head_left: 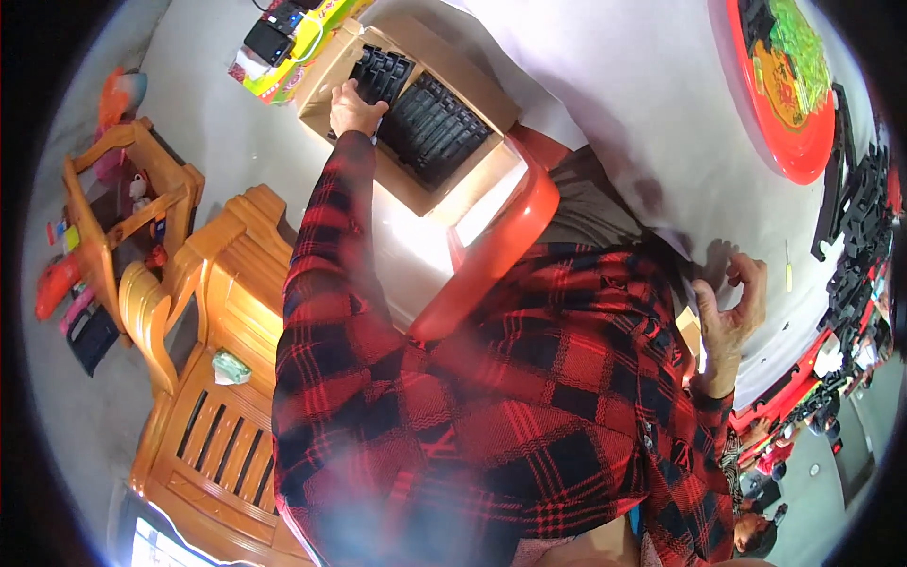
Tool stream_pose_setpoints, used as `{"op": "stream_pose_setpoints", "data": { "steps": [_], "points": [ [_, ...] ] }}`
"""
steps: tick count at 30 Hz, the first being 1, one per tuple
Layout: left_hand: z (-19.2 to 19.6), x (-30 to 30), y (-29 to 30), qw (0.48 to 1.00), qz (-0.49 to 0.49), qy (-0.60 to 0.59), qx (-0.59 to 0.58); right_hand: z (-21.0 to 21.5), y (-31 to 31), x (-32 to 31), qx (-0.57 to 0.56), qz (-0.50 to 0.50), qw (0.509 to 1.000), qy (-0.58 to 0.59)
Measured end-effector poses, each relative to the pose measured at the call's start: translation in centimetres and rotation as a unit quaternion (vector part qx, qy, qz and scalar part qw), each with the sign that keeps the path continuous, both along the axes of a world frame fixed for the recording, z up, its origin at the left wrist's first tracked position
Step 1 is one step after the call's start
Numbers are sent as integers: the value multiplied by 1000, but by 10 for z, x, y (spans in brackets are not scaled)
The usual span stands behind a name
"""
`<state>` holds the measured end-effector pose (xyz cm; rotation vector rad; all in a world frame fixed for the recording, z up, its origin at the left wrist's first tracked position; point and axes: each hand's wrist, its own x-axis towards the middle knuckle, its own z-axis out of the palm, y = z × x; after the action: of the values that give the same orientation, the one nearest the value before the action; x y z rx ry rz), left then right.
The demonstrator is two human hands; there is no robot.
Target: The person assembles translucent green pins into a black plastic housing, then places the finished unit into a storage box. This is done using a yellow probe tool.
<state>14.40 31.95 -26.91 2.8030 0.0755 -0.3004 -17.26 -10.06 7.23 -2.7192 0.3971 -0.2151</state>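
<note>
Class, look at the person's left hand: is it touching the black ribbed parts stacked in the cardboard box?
Touching. The head view shows the left hand reaching into the cardboard box, its fingers resting against the edge of the black ribbed parts, with no gap visible.

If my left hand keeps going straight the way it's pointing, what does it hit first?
Most likely the black ridged plastic parts stacked in the open cardboard box. Your left hand already reaches into that box, fingers at the nearest stack, though the wide lens makes depth uncertain.

Red-black plaid sleeve (326, 255), tan cardboard box (444, 71), black parts (430, 128), orange chair (213, 331).
</note>
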Motion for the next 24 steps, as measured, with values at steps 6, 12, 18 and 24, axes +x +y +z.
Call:
{"op": "stream_pose_setpoints", "data": {
  "steps": [6, 12, 18, 24],
  "points": [
    [-32, 0, -3, 999, 6, 36, 32, 0, 29, 72, -3, 92, 996, -9],
    [-65, 14, 1, 996, -27, 31, 81, -13, 31, 103, -43, 151, 988, -2],
    [-84, 32, -17, 993, -23, 57, 99, -19, 31, 93, -17, 111, 994, -10],
    [-98, 33, -23, 989, -6, 82, 125, -19, 30, 95, 25, 110, 994, -13]
  ]
}}
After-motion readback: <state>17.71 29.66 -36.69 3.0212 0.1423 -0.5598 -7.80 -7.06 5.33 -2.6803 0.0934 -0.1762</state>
